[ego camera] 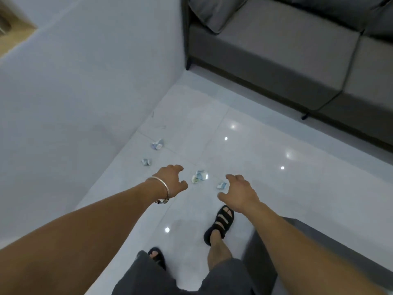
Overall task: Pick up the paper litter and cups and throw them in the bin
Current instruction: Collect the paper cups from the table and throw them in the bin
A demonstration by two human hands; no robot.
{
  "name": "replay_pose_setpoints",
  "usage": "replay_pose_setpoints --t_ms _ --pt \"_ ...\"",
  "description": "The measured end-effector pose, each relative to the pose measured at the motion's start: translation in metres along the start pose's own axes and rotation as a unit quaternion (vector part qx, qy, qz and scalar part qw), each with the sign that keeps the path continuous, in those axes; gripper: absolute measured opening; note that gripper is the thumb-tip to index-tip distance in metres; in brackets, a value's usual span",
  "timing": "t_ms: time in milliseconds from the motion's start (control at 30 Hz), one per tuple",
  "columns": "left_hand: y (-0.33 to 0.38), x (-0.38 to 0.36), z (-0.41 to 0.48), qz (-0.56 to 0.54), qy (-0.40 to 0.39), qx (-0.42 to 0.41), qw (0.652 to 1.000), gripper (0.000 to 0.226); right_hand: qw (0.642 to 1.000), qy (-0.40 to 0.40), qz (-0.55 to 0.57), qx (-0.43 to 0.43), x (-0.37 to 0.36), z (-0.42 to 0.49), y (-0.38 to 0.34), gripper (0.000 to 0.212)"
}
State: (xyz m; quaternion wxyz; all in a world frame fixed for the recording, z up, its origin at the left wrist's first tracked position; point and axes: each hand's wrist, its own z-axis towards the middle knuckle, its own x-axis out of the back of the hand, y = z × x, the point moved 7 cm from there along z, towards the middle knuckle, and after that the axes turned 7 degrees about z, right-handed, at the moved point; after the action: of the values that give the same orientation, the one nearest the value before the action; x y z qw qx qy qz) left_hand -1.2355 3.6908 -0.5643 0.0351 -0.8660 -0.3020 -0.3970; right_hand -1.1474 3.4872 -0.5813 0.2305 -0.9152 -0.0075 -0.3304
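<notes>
Several crumpled paper wads lie on the glossy white floor. One wad [157, 144] is near the wall, a smaller one [146, 161] lies just below it, a third [199, 176] sits between my hands, and a fourth [221, 185] shows beside my right fingers. My left hand [173, 180], with a silver bangle on the wrist, hangs above the floor with loosely curled fingers and holds nothing. My right hand [238, 193] is stretched out the same way, empty. No cup or bin is in view.
A grey wall [85, 103] runs along the left. A grey sofa [287, 60] stands at the back right on thin black legs. A dark grey furniture edge [319, 241] is at the lower right. My sandalled feet [220, 224] stand on the tiles.
</notes>
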Motion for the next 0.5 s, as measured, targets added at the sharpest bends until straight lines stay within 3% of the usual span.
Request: replay_pose_setpoints --t_ms 200,367,500 --pt "-0.007 -0.073 0.126 -0.077 -0.023 0.071 0.994 0.059 0.999 -0.033 -0.009 -0.031 -0.045 0.131 0.069 0.073" --pt "-0.031 -0.186 0.232 -0.165 -0.033 0.124 0.978 0.058 0.996 -0.05 -0.023 -0.064 -0.13 0.24 0.135 0.072" --pt "-0.042 -0.288 0.295 -0.175 -0.059 0.131 0.974 0.059 0.992 -0.067 -0.078 -0.07 -0.207 0.315 0.184 0.077"
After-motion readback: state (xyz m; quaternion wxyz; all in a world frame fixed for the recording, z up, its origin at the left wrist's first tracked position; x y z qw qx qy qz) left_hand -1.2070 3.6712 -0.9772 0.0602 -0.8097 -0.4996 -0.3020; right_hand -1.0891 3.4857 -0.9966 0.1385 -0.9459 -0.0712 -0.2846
